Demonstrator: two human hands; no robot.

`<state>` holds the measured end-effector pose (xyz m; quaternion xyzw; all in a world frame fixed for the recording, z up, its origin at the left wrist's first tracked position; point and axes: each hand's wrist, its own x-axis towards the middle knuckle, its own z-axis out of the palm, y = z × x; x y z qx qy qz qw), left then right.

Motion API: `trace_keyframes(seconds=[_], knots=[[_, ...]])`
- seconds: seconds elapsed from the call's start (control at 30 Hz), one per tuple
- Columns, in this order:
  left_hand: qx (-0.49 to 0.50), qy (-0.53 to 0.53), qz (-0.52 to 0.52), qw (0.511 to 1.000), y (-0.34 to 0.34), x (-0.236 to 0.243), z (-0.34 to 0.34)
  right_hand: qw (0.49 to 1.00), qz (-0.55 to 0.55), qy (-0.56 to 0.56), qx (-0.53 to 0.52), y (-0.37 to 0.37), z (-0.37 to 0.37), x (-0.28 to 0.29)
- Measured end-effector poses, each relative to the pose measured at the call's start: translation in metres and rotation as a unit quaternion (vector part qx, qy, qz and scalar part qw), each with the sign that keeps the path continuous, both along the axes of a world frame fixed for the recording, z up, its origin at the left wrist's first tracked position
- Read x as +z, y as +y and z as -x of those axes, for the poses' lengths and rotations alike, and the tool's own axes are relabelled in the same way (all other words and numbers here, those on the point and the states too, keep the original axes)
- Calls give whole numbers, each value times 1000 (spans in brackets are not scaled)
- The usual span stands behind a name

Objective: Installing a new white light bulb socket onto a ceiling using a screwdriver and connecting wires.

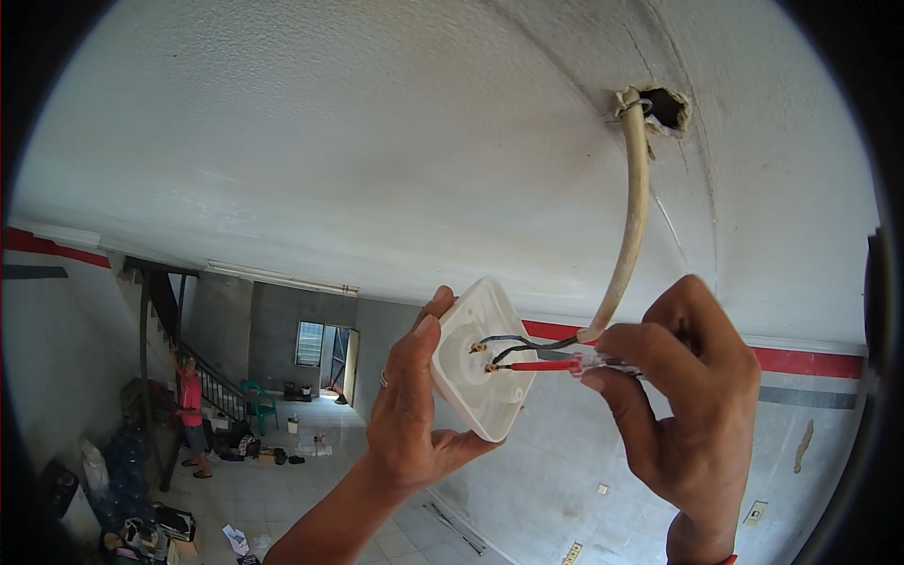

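Observation:
My left hand (411,400) grips a white square lamp holder (504,416) by its edges, its open back facing me. Two dark wires (539,345) run into brass terminals in its middle. They come out of a cream cable (634,207) that hangs in a curve from a ragged hole in the ceiling. In my right hand (687,405), pinched between thumb and fingers, is a screwdriver (546,366) with a red-sleeved shaft and a clear handle. Its tip meets the lower terminal. The rest of the handle is hidden by my fingers.
The ceiling (311,132) spreads close above, with the broken hole (667,109) at upper right. Far below at left, a person in a red shirt (191,395) stands by a staircase. A green chair (256,400) and piled belongings (151,532) are on the tiled floor.

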<state>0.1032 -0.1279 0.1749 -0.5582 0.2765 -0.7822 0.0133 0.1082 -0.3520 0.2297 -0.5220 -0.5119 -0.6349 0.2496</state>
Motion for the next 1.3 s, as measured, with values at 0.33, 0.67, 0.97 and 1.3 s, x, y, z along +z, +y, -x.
trace_keyframes(seconds=[0.33, 0.67, 0.97, 1.3], knots=[[44, -15, -14, 999, 8, 2, -2, 999, 41, 17, 21, 4, -9, 6], [55, 3, 10, 998, 4, -5, -6, 996, 27, 75, 29, 3, -17, -7], [-75, 27, 46, 996, -10, -10, 7, 961, -200, 159, 106, -12, -52, -48], [-250, 169, 55, 952, -9, -9, 30, 888, -23, 189, 418, 35, -41, -25]])
